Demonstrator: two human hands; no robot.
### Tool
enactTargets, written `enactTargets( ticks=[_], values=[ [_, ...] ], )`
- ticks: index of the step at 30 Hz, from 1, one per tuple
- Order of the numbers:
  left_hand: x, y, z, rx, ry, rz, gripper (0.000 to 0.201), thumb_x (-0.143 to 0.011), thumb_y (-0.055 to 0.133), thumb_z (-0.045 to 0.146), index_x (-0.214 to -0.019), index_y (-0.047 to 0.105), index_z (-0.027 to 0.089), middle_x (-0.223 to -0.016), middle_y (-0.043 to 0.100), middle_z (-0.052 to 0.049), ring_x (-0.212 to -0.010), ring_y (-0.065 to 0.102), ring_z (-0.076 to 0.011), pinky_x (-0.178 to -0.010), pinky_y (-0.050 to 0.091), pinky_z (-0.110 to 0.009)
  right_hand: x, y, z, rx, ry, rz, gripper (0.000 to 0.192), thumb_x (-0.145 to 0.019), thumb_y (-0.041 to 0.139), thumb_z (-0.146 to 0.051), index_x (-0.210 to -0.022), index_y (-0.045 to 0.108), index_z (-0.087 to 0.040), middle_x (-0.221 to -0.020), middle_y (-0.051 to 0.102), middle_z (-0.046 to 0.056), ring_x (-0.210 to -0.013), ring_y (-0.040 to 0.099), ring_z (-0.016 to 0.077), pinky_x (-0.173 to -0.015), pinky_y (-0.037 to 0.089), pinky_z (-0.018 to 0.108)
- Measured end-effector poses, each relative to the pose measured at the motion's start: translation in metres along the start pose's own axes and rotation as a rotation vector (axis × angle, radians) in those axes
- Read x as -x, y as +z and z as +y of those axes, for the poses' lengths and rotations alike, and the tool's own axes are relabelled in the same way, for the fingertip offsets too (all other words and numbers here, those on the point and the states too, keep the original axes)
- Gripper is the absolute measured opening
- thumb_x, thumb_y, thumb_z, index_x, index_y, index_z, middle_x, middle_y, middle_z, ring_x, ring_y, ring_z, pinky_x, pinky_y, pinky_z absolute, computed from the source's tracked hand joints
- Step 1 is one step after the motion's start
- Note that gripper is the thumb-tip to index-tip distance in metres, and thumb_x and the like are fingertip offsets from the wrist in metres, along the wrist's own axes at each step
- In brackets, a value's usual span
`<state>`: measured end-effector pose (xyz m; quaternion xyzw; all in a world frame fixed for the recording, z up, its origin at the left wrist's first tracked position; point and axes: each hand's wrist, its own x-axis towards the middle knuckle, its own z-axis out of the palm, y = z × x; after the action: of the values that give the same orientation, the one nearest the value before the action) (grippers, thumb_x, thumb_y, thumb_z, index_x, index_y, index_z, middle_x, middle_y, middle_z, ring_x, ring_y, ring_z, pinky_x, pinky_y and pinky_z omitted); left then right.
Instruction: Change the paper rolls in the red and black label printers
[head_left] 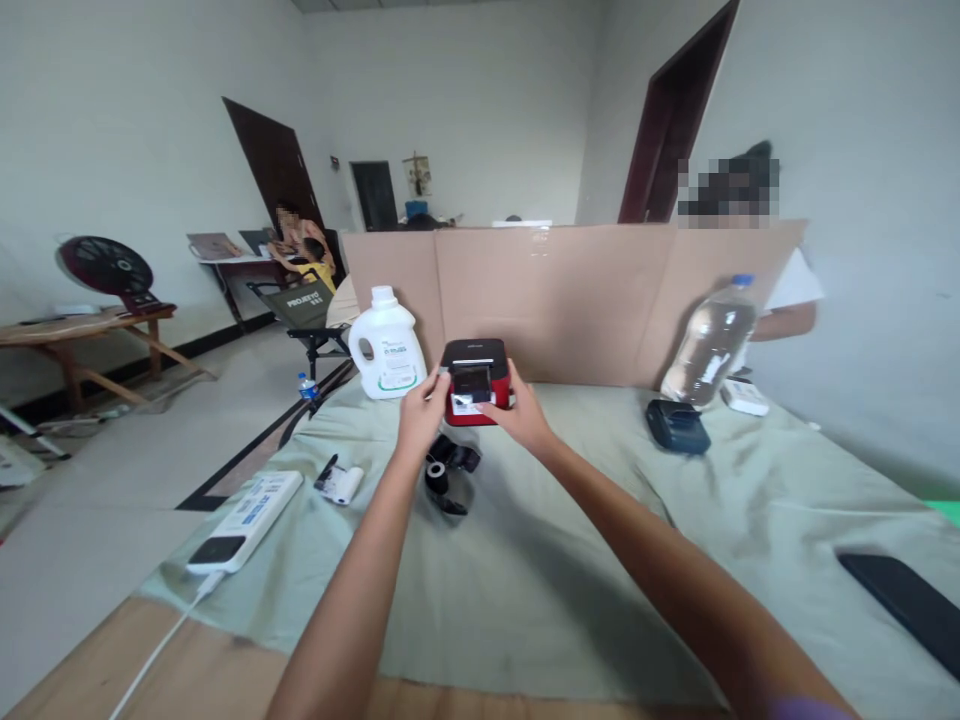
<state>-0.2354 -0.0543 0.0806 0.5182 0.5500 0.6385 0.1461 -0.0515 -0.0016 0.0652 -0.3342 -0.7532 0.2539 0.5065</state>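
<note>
- The tabletop [525,620] fills the lower half of the view under a pale green cloth; bare wood shows only along its near edge.
- A cardboard screen [570,300] stands upright across the far side and hides most of a person [787,290] sitting behind it.
- Both forearms stretch forward from the bottom edge and close in toward the middle; the right one is cut off at the frame's lower right.
- A white jug [386,345] stands to the left of the hands, near the screen.
- A clear water bottle [709,345] leans tilted against the screen on the right.
- A white power strip [247,520] lies at the left edge of the cloth, its cord running off the frame.
- The red and black printer [476,380] sits on the cloth just before the screen, between the two hands.
- The left hand [420,415] presses against the printer's left side, its grip closed on the casing.
- The right hand [521,410] clasps the printer's right side, fingers at the label that sticks out in front.
- A small dark device [677,425] lies below the bottle.
- A black spool [448,475] lies beneath the hands; its shape is hard to make out.
</note>
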Motion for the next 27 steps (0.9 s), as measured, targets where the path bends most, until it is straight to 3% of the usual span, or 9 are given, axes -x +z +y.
enactTargets(
  ticks=[3, 5, 8, 10, 15, 23, 27],
  values=[
    [0.044, 0.04, 0.032, -0.092, 0.09, -0.121, 0.047, -0.094, 0.058, 0.048, -0.129, 0.069, 0.018, -0.125, 0.072, -0.008, -0.105, 0.072, -0.0265, -0.094, 0.057, -0.037, 0.045, -0.063, 0.004, 0.026, 0.032, 0.028, 0.093, -0.075, 0.077, -0.039, -0.156, 0.034, -0.025, -0.13, 0.065, 0.01, -0.101, 0.061, 0.0262, -0.08, 0.055, 0.039],
    [0.078, 0.066, 0.041, -0.149, 0.124, -0.134, 0.045, -0.094, 0.058, 0.046, -0.128, 0.07, 0.019, -0.121, 0.073, -0.009, -0.101, 0.073, -0.0267, -0.094, 0.057, -0.038, 0.082, -0.093, 0.012, 0.06, 0.077, 0.059, 0.091, -0.078, 0.075, -0.041, -0.157, 0.033, -0.023, -0.128, 0.064, 0.012, -0.099, 0.061, 0.026, -0.075, 0.055, 0.037],
    [0.124, 0.098, 0.037, -0.178, 0.116, -0.141, 0.045, -0.095, 0.056, 0.042, -0.13, 0.068, 0.017, -0.115, 0.075, -0.01, -0.09, 0.075, -0.0246, -0.088, 0.059, -0.036, 0.136, -0.12, 0.027, 0.128, 0.165, 0.087, 0.091, -0.079, 0.073, -0.043, -0.157, 0.032, -0.022, -0.123, 0.064, 0.013, -0.097, 0.06, 0.0269, -0.077, 0.056, 0.04],
    [0.145, 0.11, 0.029, -0.154, 0.108, -0.182, 0.044, -0.094, 0.057, 0.04, -0.13, 0.068, 0.017, -0.119, 0.074, -0.01, -0.09, 0.075, -0.0234, -0.086, 0.06, -0.034, 0.162, -0.127, 0.036, 0.144, 0.192, 0.103, 0.092, -0.081, 0.073, -0.044, -0.158, 0.03, -0.02, -0.124, 0.062, 0.014, -0.1, 0.06, 0.0285, -0.083, 0.056, 0.044],
    [0.169, 0.11, 0.018, -0.103, 0.114, -0.212, 0.047, -0.093, 0.06, 0.041, -0.131, 0.067, 0.014, -0.123, 0.072, -0.01, -0.099, 0.075, -0.0243, -0.089, 0.061, -0.034, 0.188, -0.133, 0.042, 0.124, 0.145, 0.09, 0.095, -0.081, 0.075, -0.044, -0.159, 0.027, -0.019, -0.136, 0.056, 0.016, -0.12, 0.052, 0.0327, -0.106, 0.045, 0.053],
    [0.172, 0.101, 0.011, -0.144, 0.105, -0.217, 0.056, -0.09, 0.065, 0.047, -0.131, 0.066, 0.01, -0.124, 0.071, -0.013, -0.094, 0.076, -0.0244, -0.084, 0.063, -0.033, 0.188, -0.137, 0.044, 0.089, 0.167, -0.001, 0.099, -0.083, 0.074, -0.043, -0.161, 0.017, -0.022, -0.141, 0.053, 0.016, -0.126, 0.051, 0.0327, -0.11, 0.043, 0.054],
    [0.169, 0.101, 0.007, -0.139, 0.106, -0.228, 0.045, -0.096, 0.056, 0.043, -0.127, 0.069, 0.013, -0.128, 0.07, -0.012, -0.111, 0.071, -0.026, -0.1, 0.058, -0.038, 0.188, -0.138, 0.044, 0.097, 0.185, -0.027, 0.101, -0.083, 0.075, -0.041, -0.162, 0.015, -0.024, -0.144, 0.052, 0.016, -0.129, 0.049, 0.0343, -0.111, 0.042, 0.055]
  ],
)
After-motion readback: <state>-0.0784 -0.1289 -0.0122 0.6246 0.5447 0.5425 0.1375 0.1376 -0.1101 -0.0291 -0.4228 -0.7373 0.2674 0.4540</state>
